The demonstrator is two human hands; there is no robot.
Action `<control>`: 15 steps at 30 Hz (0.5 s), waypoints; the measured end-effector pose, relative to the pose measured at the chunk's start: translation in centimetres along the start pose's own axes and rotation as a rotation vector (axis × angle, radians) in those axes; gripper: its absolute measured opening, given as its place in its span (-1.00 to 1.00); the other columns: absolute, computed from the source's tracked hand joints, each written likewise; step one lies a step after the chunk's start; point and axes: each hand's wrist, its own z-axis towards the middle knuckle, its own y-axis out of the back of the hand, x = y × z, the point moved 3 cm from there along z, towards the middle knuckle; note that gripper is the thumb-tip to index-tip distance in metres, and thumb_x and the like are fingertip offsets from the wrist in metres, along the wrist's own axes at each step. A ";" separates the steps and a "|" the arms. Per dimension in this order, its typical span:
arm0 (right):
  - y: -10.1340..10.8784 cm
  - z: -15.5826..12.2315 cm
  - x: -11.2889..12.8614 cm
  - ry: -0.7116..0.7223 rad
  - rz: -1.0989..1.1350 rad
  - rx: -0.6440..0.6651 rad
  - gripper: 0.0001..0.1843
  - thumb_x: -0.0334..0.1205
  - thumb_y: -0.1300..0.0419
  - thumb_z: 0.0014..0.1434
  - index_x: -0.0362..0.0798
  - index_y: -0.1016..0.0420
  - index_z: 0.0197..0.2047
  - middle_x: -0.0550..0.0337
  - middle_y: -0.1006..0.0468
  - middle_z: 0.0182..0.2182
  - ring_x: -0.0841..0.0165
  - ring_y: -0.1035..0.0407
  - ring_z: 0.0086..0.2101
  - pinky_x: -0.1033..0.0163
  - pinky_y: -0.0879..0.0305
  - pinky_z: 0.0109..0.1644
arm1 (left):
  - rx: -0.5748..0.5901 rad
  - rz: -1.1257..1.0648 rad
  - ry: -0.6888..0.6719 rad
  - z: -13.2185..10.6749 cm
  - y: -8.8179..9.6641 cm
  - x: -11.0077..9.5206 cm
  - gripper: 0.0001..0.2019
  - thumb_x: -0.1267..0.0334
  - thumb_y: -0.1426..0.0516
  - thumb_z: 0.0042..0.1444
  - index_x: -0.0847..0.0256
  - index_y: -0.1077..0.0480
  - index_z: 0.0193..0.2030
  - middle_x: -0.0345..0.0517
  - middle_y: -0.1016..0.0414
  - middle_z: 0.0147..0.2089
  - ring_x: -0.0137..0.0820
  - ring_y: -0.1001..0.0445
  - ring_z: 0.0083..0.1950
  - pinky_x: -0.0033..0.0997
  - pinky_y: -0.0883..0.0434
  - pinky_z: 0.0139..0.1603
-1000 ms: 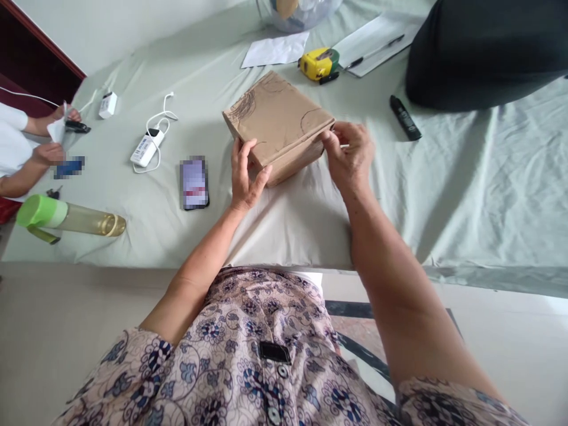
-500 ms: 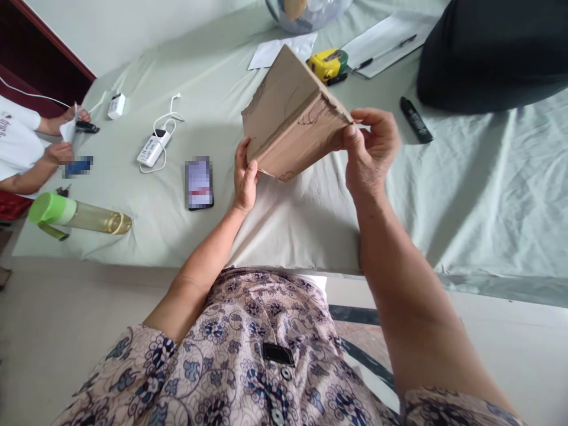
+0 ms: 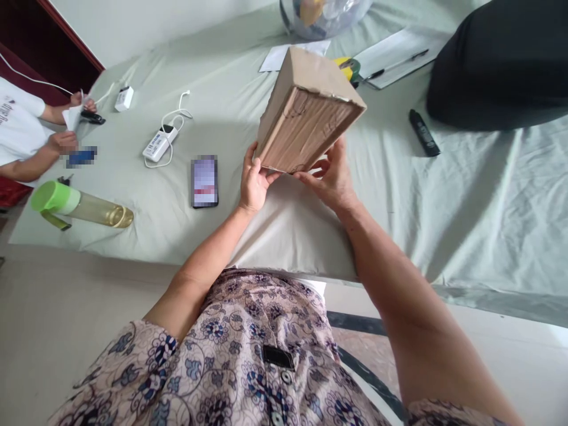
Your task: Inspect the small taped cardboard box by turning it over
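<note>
A brown cardboard box (image 3: 306,121) is held tilted above the cloth-covered table, one long side facing me. Pen scribbles mark that side, and its edges look rough and torn. My left hand (image 3: 255,184) grips the lower left corner, thumb on the near side and fingers partly hidden behind. At the lower right edge, my right hand (image 3: 331,180) holds the box between thumb and fingers; some fingertips are out of sight behind it. Beyond the box a yellow and green tape measure (image 3: 352,68) is partly covered by it.
A phone (image 3: 205,182), a white power strip with cable (image 3: 160,143) and a green-lidded bottle (image 3: 84,206) lie to the left. On the right are a black marker (image 3: 423,133), papers with pens (image 3: 399,56) and a large black object (image 3: 501,65). A person sits far left.
The box has turned so its long side faces me more squarely. My right hand has moved from its upper right corner down to the lower edge. My left hand keeps its hold.
</note>
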 end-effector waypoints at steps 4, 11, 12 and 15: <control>-0.3 -0.6 0.0 -0.121 -0.009 0.046 0.33 0.38 -0.42 0.01 0.04 0.12 0.61 0.03 -0.63 -0.01 0.18 -0.60 -0.28 0.05 -0.63 -0.18 | -0.067 -0.032 0.081 -0.1 0.0 0.1 -0.50 0.09 0.13 0.52 -0.07 -0.13 0.53 -0.09 -0.40 0.43 -0.21 -0.47 0.40 -0.06 -0.56 0.31; 1.3 -0.4 -0.5 -0.065 -0.194 -0.047 -0.16 0.15 -0.32 0.19 0.11 -0.26 0.46 0.20 -0.68 -0.28 0.22 -0.54 -0.36 0.03 -0.57 -0.10 | -0.109 0.331 -0.139 0.7 1.6 1.4 -0.73 0.20 -0.06 0.41 0.16 -0.43 0.16 0.05 -0.54 0.27 -0.19 -0.49 0.36 -0.04 -0.46 0.40; 1.4 -0.3 -0.7 -0.053 -0.218 -0.069 -0.22 0.14 -0.31 0.20 0.12 -0.31 0.42 0.21 -0.67 -0.30 0.22 -0.53 -0.36 0.03 -0.56 -0.12 | -0.103 0.400 -0.176 0.9 1.8 1.6 -0.77 0.20 -0.09 0.39 0.15 -0.44 0.11 0.04 -0.57 0.22 -0.19 -0.50 0.35 -0.04 -0.43 0.43; 1.7 -0.1 -1.7 -0.061 -0.290 -0.112 -0.33 0.11 -0.31 0.18 0.11 -0.41 0.31 0.21 -0.64 -0.37 0.20 -0.50 -0.39 0.03 -0.52 -0.17 | -0.045 0.530 -0.231 1.7 2.3 2.1 -0.80 0.19 -0.12 0.35 0.13 -0.46 0.05 0.04 -0.61 0.14 -0.17 -0.55 0.29 -0.01 -0.41 0.45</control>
